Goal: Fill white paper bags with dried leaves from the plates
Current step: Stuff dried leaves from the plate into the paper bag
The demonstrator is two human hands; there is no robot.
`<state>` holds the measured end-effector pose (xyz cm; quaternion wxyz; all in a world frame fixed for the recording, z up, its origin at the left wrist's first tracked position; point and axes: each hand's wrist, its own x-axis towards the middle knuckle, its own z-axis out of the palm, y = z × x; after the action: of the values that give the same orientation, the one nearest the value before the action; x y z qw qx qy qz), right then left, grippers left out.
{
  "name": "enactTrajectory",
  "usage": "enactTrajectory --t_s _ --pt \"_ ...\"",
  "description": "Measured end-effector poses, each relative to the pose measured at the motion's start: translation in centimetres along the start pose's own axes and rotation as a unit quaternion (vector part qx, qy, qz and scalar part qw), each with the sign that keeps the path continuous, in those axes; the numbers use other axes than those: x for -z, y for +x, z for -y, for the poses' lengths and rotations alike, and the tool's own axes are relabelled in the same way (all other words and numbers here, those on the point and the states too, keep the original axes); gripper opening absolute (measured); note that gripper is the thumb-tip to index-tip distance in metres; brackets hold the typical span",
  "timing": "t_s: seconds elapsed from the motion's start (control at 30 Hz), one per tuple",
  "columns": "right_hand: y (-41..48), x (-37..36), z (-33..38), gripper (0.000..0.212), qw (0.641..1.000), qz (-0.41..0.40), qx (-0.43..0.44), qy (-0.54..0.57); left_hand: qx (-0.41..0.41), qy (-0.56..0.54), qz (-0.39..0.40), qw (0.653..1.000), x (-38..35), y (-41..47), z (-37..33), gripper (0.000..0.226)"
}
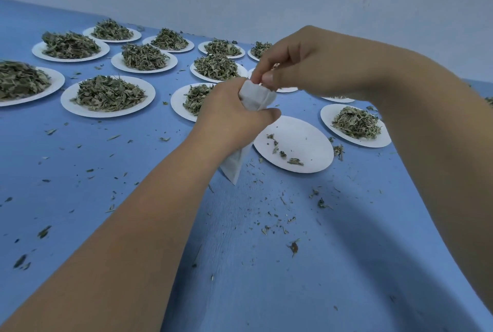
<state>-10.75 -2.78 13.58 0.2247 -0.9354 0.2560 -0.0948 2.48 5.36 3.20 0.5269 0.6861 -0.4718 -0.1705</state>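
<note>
My left hand (230,113) grips a white paper bag (254,98) around its middle; the bag's mouth sticks up above the fist and its bottom corner (234,169) hangs below. My right hand (301,62) is over the bag's mouth with fingertips bunched together, pinching at the opening; whether leaves are between the fingers is hidden. Just below the hands lies a nearly empty white plate (301,139) with a few leaf crumbs.
Several white plates heaped with dried leaves stand on the blue table (266,265), such as one at the left (106,95) and one at the right (356,125). Leaf crumbs are scattered over the table. A pale wall runs along the far edge.
</note>
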Motion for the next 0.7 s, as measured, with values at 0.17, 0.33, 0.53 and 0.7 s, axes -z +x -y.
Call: enactTrajectory --t_s 0.17,0.33,0.53,0.7 --pt "-1.5 -1.2 -0.3 0.017 0.993 -0.086 0.003 0.087 -0.022 0.007 -0.009 1.000 -0.1 -0.1 -0.1 0.032" --pt "-2.5 -3.2 -0.7 0.032 0.992 -0.072 0.029 0.101 -0.021 0.014 0.008 1.000 0.0 -0.1 -0.2 0.028" --pt "-3.4 -3.9 -5.1 0.020 0.972 -0.198 -0.023 0.128 -0.006 0.068 0.035 0.997 0.5 0.0 -0.2 0.047" --pt "-3.3 -5.2 -7.2 0.049 0.992 0.086 -0.090 -0.013 0.078 0.106 0.116 0.985 1.4 0.2 -0.3 0.084"
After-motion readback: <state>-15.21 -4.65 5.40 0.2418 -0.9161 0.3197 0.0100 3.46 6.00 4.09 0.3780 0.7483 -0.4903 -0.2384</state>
